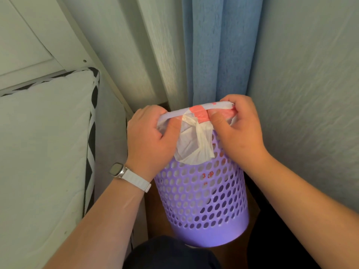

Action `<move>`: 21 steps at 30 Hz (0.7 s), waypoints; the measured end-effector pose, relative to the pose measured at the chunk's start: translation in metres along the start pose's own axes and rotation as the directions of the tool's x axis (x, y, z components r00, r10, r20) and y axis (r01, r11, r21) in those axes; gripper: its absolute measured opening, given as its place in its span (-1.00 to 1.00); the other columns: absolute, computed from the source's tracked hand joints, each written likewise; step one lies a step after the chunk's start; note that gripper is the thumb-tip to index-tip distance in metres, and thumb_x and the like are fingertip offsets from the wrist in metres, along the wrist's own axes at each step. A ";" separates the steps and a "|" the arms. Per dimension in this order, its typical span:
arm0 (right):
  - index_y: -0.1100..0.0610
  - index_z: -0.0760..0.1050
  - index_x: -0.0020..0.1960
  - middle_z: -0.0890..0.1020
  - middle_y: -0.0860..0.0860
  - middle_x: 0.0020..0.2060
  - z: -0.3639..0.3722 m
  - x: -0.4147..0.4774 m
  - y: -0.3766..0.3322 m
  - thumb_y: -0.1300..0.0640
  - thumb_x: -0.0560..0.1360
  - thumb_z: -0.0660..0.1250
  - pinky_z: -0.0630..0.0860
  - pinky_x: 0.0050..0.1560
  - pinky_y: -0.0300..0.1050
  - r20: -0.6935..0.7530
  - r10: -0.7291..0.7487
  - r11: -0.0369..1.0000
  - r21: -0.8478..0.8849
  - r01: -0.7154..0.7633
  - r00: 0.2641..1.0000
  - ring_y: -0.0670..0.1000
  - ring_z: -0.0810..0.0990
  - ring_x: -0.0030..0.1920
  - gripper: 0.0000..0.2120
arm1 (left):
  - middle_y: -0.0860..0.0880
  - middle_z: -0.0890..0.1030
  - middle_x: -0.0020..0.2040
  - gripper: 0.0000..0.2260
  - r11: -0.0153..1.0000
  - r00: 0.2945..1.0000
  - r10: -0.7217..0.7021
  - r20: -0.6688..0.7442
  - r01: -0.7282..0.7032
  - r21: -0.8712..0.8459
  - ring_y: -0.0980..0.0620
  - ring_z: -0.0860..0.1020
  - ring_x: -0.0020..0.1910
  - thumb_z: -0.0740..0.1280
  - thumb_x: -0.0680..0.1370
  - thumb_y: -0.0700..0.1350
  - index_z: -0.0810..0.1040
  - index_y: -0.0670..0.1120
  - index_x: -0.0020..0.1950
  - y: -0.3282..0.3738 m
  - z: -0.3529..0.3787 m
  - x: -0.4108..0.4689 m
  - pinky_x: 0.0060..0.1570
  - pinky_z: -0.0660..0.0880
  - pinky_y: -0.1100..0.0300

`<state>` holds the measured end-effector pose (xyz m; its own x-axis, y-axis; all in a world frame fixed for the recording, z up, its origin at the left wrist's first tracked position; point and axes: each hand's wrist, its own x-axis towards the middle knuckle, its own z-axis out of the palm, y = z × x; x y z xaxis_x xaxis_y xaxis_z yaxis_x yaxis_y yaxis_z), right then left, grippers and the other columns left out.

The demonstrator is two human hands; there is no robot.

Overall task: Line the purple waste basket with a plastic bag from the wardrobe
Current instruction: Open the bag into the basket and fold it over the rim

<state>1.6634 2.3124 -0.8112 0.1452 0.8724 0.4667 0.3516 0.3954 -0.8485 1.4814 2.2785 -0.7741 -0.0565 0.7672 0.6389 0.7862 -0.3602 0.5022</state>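
A purple perforated waste basket [204, 199] stands on the wooden floor in front of me, tilted toward me. A white plastic bag [192, 144] with red print is folded over its rim, and a flap with a handle hangs down the near side. My left hand [149, 136], with a white watch on the wrist, grips the bag and rim on the left. On the right side of the rim, my right hand [239, 127] pinches the bag. More of the bag shows through the holes inside the basket.
A white mattress [44, 142] with a black-and-white patterned edge lies close on the left. A blue curtain [219, 51] hangs behind the basket. A pale wall [310, 94] runs close on the right. My dark-clothed knee [171, 253] is at the bottom.
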 end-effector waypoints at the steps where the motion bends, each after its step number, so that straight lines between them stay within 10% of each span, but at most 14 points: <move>1: -0.05 0.44 0.00 0.43 -0.23 -0.07 0.000 0.000 -0.001 -0.17 0.42 0.29 0.45 0.13 -0.07 -0.007 0.005 1.000 -0.006 -0.005 1.000 -0.03 0.50 0.04 -0.74 | 0.19 0.35 -0.34 -0.81 1.000 1.000 -0.017 0.006 0.017 -0.012 0.07 0.38 -0.30 0.26 0.51 0.04 0.39 -0.01 -0.24 0.002 0.000 0.000 -0.28 0.36 0.08; 10: 0.01 0.43 -0.02 0.39 -0.17 -0.14 0.007 -0.005 -0.009 -0.16 0.42 0.29 0.45 0.06 0.07 -0.076 -0.048 0.998 -0.049 0.045 0.996 0.07 0.48 -0.01 -0.73 | 0.03 0.61 -0.03 -0.69 0.965 0.978 0.140 0.156 -0.170 0.200 -0.08 0.55 0.00 0.29 0.50 0.13 0.60 -0.01 0.13 0.017 -0.008 0.006 0.10 0.40 -0.11; 16: -0.02 0.43 0.00 0.45 -0.08 -0.06 0.016 -0.014 -0.015 -0.19 0.40 0.29 0.27 0.08 -0.24 -0.036 -0.023 0.996 -0.090 0.019 0.999 -0.01 0.41 0.05 -0.70 | 0.02 0.53 -0.20 -0.84 0.972 0.995 0.082 0.058 -0.092 0.217 -0.09 0.49 -0.14 0.27 0.53 0.03 0.55 -0.04 -0.11 0.014 0.002 0.001 -0.01 0.35 -0.03; 21: 0.03 0.49 0.11 0.46 -0.10 0.02 0.017 -0.014 -0.013 -0.15 0.43 0.25 0.34 0.18 -0.13 0.022 -0.035 0.998 -0.043 0.035 0.999 -0.03 0.45 0.10 -0.65 | 0.08 0.41 -0.27 -0.84 0.980 0.998 0.060 0.008 -0.060 0.192 -0.10 0.44 -0.24 0.27 0.51 0.00 0.44 -0.03 -0.22 0.005 -0.004 0.004 -0.14 0.35 -0.01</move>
<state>1.6412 2.3001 -0.8109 0.1129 0.8643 0.4902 0.3960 0.4134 -0.8199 1.4831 2.2782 -0.7665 -0.0044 0.7483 0.6634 0.8917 -0.2973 0.3413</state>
